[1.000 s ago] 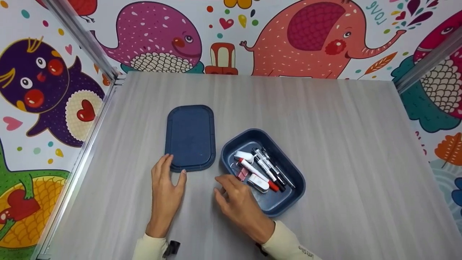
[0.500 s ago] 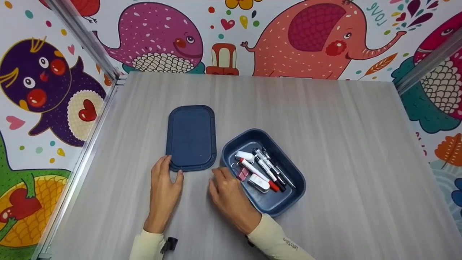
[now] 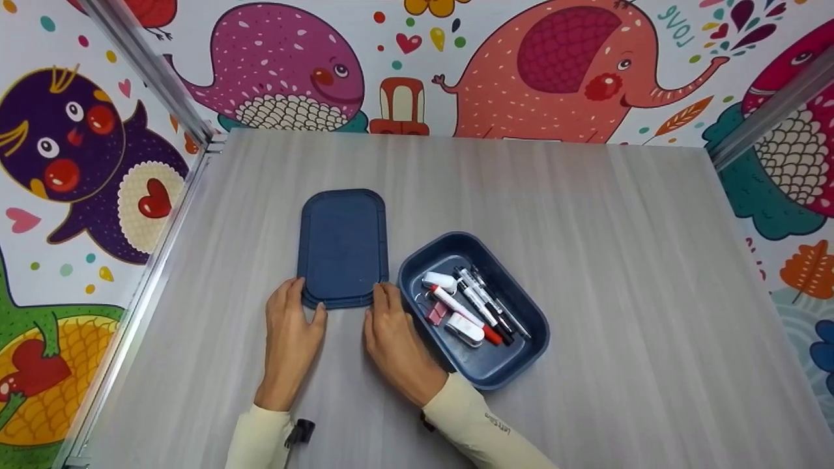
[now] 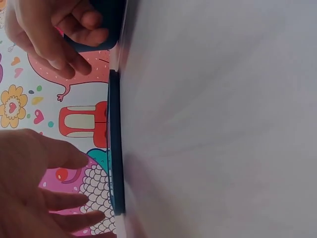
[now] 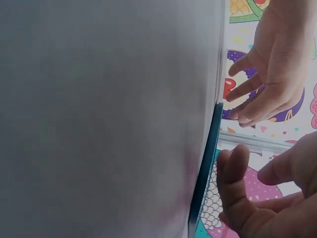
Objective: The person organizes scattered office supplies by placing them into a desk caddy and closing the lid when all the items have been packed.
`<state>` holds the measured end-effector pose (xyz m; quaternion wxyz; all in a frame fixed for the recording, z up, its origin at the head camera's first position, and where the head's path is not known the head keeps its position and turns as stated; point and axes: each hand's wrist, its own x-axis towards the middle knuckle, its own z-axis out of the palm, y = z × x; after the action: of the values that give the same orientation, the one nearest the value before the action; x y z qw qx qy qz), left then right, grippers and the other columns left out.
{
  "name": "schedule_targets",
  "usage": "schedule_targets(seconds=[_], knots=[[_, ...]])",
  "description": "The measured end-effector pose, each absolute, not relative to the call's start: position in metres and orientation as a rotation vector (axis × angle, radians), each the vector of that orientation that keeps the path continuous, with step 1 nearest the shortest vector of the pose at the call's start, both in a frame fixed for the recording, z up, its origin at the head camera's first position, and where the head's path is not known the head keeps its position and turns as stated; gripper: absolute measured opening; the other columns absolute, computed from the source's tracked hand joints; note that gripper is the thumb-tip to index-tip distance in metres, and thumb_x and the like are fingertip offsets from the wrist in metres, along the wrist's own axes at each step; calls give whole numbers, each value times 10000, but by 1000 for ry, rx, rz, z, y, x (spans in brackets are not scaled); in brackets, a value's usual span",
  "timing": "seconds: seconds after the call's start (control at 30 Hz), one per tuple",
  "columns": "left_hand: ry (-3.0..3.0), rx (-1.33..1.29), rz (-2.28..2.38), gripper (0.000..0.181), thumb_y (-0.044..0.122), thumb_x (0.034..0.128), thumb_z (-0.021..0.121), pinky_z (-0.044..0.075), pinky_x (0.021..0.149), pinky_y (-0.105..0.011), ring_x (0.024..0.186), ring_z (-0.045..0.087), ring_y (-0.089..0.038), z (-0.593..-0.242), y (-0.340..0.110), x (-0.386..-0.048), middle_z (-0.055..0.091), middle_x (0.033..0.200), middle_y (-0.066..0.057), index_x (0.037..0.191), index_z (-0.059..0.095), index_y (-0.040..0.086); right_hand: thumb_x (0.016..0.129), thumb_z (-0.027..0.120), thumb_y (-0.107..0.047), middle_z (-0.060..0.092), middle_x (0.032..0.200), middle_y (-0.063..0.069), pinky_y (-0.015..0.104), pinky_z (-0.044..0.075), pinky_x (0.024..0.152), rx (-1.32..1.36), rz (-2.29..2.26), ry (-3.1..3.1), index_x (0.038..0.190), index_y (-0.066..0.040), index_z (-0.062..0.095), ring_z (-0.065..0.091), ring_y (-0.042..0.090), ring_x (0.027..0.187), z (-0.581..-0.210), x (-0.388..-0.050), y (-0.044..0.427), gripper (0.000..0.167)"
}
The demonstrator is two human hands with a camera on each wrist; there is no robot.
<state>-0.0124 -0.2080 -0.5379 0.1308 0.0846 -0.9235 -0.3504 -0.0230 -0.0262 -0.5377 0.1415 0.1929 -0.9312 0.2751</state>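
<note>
A dark blue rounded lid (image 3: 344, 247) lies flat on the table, also seen edge-on as a thin lid (image 4: 115, 144) in the left wrist view. My left hand (image 3: 290, 339) is at its near left corner, fingers fairly straight and thumb apart. At the near right corner is my right hand (image 3: 401, 342), its fingers loosely bent in the right wrist view. Neither hand visibly grips the lid; whether the fingertips touch it is unclear. Right of the lid stands a blue box (image 3: 492, 366), uncovered, its left wall partly behind my right hand.
Inside the box lie a red-capped white marker (image 3: 456, 307), several black-and-white pens (image 3: 481, 296), a white stapler-like item (image 3: 465, 329), a white rounded item (image 3: 440, 281) and a small pink block (image 3: 436, 312). Cartoon-printed walls (image 3: 554, 71) border the grey table (image 3: 625, 273).
My right hand has moved left and forward, from beside the box to the lid's near right corner. The left hand has shifted slightly left. Lid and box stay put.
</note>
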Motion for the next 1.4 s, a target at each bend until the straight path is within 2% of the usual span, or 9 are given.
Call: schedule_targets(seconds=[0.23,0.3,0.47,0.57,0.7,0.83,0.97,1.23,1.4], knots=[[-2688,232,-1019,520,-75,966,729,397,1175,-657,1422,456,-575,-539,-212,-18,537,1461,-411,1431,552,-227,1061,692,-109,585,1395,238,348,636,841,500,692,-2816,1478,135,541,718,274,1148,-540,-28,-39,506],[-2701,222,-1021,521,-71,970,727,399,1175,-654,1423,452,-577,-539,-213,-19,536,1460,-413,1433,548,-229,1058,701,-120,574,1402,247,338,638,811,471,663,-2837,1485,137,536,731,269,1112,-541,-31,-42,525],[-2727,212,-1002,525,-71,978,717,402,1176,-649,1429,440,-585,-541,-215,-23,526,1464,-422,1440,532,-240,996,777,-95,593,1338,262,312,641,734,412,532,-2825,1444,158,577,782,265,904,-542,-39,-48,552],[-2746,231,-963,535,-82,975,715,402,1176,-652,1428,430,-597,-542,-217,-24,519,1460,-436,1439,518,-261,950,813,-72,622,1326,273,309,640,744,403,390,-2819,1421,162,607,793,276,907,-543,-41,-51,565],[-2777,275,-926,547,-67,979,716,379,1187,-661,1438,397,-604,-541,-218,-23,499,1467,-450,1431,500,-288,932,810,-70,677,1267,248,315,639,791,383,187,-2761,1355,137,676,794,260,950,-545,-41,-53,490],[-2793,294,-924,525,-43,989,710,343,1206,-669,1460,361,-605,-540,-219,-23,468,1488,-462,1395,511,-309,909,778,-39,671,1069,170,320,623,686,364,123,-2676,1208,118,717,757,216,783,-546,-44,-50,344],[-2785,317,-968,493,-49,984,707,306,1227,-671,1483,336,-597,-540,-220,-23,460,1510,-451,1368,538,-308,870,775,-2,624,998,153,335,588,587,393,217,-2670,1134,116,686,713,214,673,-545,-45,-47,303],[-2724,388,-1082,461,-94,938,709,311,1230,-643,1454,390,-599,-538,-223,-27,533,1429,-444,1310,567,-327,906,740,32,632,1017,199,361,613,624,444,357,-2716,1230,161,677,729,255,721,-540,-44,-45,354],[-2690,465,-1163,489,-95,946,696,309,1241,-629,1461,399,-591,-532,-223,-26,535,1443,-444,1357,546,-313,909,747,28,618,1008,203,366,615,630,449,394,-2724,1268,166,664,725,267,728,-536,-41,-47,393]])
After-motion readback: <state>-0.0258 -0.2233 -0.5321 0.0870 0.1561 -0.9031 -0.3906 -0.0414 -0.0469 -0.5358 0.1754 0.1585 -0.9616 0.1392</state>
